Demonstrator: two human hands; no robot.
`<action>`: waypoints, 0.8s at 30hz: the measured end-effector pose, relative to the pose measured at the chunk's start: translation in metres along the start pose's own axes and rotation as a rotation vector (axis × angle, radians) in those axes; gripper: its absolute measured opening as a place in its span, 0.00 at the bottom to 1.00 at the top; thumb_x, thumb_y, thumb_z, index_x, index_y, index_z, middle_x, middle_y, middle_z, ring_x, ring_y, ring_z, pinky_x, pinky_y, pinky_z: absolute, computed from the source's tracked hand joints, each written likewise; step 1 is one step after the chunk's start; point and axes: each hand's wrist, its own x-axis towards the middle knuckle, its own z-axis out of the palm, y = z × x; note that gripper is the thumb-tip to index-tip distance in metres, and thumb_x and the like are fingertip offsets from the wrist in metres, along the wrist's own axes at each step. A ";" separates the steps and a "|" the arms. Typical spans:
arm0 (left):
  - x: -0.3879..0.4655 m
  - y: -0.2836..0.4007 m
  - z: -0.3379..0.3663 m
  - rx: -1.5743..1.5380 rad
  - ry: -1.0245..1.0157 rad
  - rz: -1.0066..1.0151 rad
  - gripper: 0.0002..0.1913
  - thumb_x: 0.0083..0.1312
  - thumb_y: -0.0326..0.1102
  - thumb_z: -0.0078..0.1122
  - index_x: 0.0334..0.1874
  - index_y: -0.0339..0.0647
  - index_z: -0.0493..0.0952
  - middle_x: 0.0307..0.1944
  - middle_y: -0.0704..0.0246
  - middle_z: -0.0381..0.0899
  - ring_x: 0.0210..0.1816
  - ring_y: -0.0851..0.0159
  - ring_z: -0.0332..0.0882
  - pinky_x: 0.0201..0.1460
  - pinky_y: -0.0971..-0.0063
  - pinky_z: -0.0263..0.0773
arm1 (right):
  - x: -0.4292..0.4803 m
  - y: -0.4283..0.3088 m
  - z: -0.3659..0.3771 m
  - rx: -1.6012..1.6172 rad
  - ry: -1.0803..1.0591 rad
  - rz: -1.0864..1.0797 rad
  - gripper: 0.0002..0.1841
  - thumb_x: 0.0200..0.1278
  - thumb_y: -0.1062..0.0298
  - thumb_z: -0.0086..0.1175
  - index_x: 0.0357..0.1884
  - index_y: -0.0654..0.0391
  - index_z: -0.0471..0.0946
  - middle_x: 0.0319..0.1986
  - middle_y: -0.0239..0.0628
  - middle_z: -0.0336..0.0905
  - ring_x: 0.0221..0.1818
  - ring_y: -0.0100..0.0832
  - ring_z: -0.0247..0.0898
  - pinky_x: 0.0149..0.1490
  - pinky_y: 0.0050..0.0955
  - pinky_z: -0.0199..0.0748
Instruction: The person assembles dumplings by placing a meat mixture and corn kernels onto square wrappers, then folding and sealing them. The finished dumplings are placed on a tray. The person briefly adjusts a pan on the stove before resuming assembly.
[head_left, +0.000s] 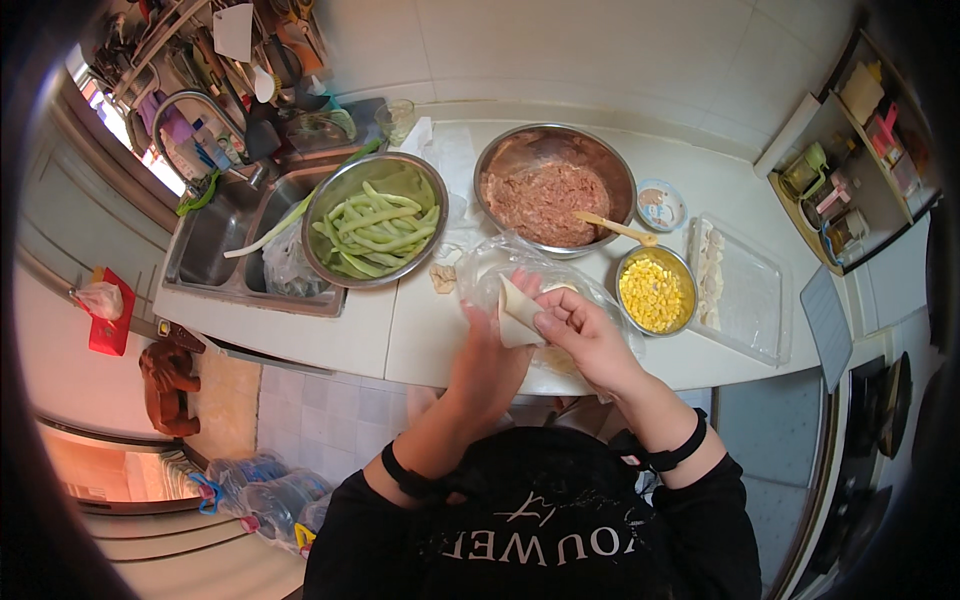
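My left hand (487, 360) supports a pale dough wrapper (517, 313) from beneath and its left side. The fingers of my right hand (581, 326) pinch the wrapper's right edge, which is partly curled over. Under both hands lies a clear plastic bag (480, 262) with pale round pieces, mostly hidden. Behind them stands a large steel bowl (484, 217) of minced meat (551, 195), a wooden-looking utensil (619, 227) resting across its rim. To the right is a smaller metal bowl (691, 307) of yellow corn kernels (651, 292).
A steel bowl (442, 217) of green bean pods (382, 229) stands beside the double sink (225, 247). A clear plastic tray (750, 300) holds a row of white pieces (709, 270) at right. A small dish (661, 204) sits behind the corn; a crumpled tissue (442, 278) lies left of the bag.
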 end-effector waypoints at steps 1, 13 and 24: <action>0.003 0.000 -0.003 0.018 -0.084 0.028 0.46 0.65 0.71 0.28 0.74 0.40 0.38 0.74 0.60 0.41 0.73 0.58 0.44 0.73 0.59 0.39 | 0.000 -0.002 -0.001 0.025 -0.031 0.021 0.09 0.68 0.66 0.51 0.44 0.59 0.71 0.37 0.28 0.75 0.39 0.16 0.68 0.45 0.17 0.67; 0.009 0.009 0.013 0.139 -0.127 -0.002 0.43 0.67 0.66 0.30 0.72 0.34 0.46 0.71 0.54 0.50 0.71 0.57 0.51 0.72 0.62 0.46 | -0.008 -0.008 0.016 -0.220 0.038 -0.138 0.10 0.62 0.72 0.57 0.44 0.61 0.72 0.35 0.30 0.75 0.39 0.20 0.69 0.46 0.19 0.68; 0.020 0.024 0.027 -0.166 -0.152 0.039 0.34 0.73 0.58 0.22 0.74 0.41 0.42 0.74 0.62 0.41 0.75 0.59 0.38 0.74 0.62 0.40 | 0.004 0.008 0.007 -0.669 0.251 -0.576 0.21 0.44 0.70 0.70 0.38 0.56 0.70 0.33 0.34 0.65 0.39 0.33 0.60 0.44 0.30 0.60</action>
